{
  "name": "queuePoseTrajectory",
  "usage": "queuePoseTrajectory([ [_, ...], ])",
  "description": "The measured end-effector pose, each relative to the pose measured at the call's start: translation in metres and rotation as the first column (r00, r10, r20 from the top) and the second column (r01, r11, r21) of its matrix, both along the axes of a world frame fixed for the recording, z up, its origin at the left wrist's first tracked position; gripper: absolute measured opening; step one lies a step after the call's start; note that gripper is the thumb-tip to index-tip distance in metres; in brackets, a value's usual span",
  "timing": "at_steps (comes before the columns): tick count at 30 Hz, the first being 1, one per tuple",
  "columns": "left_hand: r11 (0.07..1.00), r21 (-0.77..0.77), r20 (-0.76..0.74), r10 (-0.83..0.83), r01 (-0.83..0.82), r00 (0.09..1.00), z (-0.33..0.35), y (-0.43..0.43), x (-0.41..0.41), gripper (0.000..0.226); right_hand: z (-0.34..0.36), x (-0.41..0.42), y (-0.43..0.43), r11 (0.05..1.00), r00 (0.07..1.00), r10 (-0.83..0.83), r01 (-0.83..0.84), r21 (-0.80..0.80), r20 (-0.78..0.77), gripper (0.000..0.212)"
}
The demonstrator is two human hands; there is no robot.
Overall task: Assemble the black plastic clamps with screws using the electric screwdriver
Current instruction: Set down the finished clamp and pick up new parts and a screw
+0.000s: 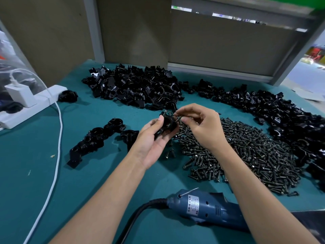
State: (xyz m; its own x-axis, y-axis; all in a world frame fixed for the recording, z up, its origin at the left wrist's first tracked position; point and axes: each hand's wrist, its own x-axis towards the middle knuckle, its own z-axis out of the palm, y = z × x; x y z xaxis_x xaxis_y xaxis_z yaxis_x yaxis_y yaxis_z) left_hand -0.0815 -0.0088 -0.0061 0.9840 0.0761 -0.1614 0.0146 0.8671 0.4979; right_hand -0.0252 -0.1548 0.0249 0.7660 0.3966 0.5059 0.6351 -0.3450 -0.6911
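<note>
Only one printed item found: a pale grey rectangular label (pixel 192 204) on the body of the blue plastic electric screwdriver (pixel 212 211), which lies on the green table mat (pixel 88 173), the label sitting close to the end where the black cord enters. It carries one row of larger dark characters, apparently Chinese script, with several rows of much finer print beside it; none resolves well enough to transcribe. Pale strips (pixel 221 15) above the grey back panel show coloured marks, too blurred to read as text or numbers.
</note>
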Motion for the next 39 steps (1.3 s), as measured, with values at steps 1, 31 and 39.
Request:
queuePoseTrajectory([
  [1, 1.000, 0.001, 0.001, 0.001, -0.001, 1.000, 0.000, 0.000, 0.000, 0.047, 0.000, 0.000, 0.000, 1.000, 1.000, -0.001, 0.001, -0.007, 0.012, 0.026],
  [31, 0.997, 0.056, 0.050, 0.055, -0.058, 0.997, 0.000, 0.014, 0.004, 0.014, -0.016, 0.021, -0.023, 0.762, 0.911, -0.413, 0.356, -0.541, 0.018, 0.019],
  [39, 0.995, 0.076, 0.050, 0.055, -0.059, 0.997, -0.002, 0.013, 0.004, 0.011, -0.025, 0.031, -0.008, 0.838, 0.932, -0.362, 0.314, -0.447, -0.023, 0.010],
])
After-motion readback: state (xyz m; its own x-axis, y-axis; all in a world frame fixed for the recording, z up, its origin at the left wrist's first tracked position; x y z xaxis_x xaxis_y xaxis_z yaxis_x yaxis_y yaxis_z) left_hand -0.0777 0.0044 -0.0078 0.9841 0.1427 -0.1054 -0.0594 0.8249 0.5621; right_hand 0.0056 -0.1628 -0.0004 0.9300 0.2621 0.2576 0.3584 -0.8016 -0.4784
